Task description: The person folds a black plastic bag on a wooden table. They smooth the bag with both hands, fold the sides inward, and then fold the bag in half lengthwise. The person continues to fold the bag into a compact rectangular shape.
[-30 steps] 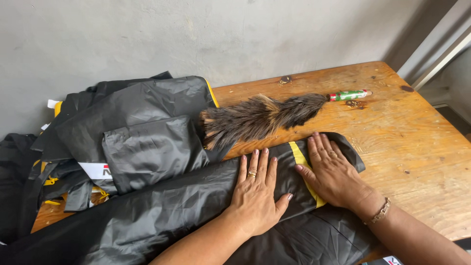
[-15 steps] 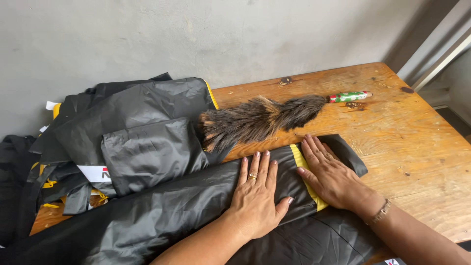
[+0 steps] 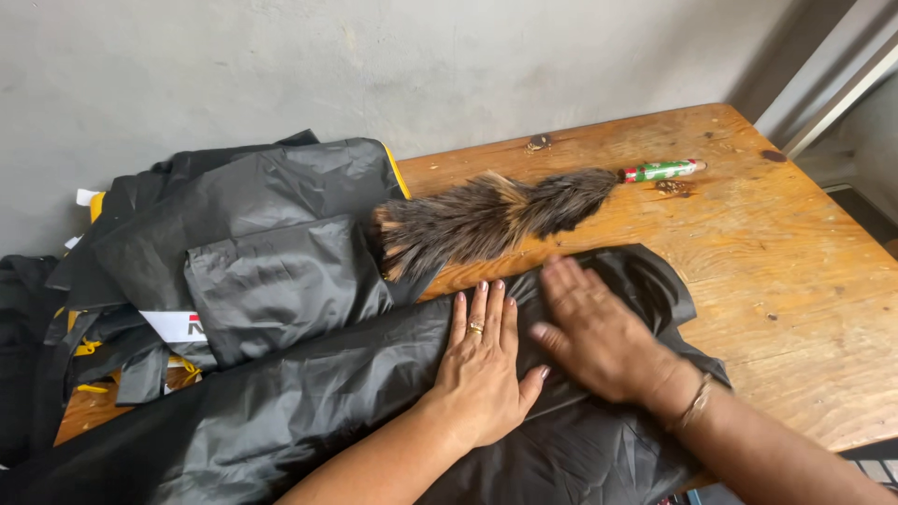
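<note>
Where the yellow strip showed between the hands a second ago — now covered, black fabric (image 3: 309, 411) folded or smoothed over it.

Left hand (image 3: 482, 374): flat on the fabric, fingers spread and straight, palm down, gripping nothing; ring on one finger; place unchanged since a second ago.

Right hand (image 3: 594, 337): blurred in motion, shifted toward the left hand, thumb now touching its edge; fingers extended and flat, pressing, not gripping; bracelet at the wrist.

Black fabric: long sheet laid across the near edge of the wooden table (image 3: 795, 281), both hands on its right portion, end corner just beyond the right hand.

Feather duster (image 3: 496, 215): beyond the hands, on bare wood, apart from them, brush end touching the pile; green-and-red handle (image 3: 664, 170) pointing right — not moved.

Pile of folded black fabric (image 3: 253, 243): left of the duster, yellow trim at its far edge.

Judgement: smoothing stroke under way, fold being pressed flat.
</note>
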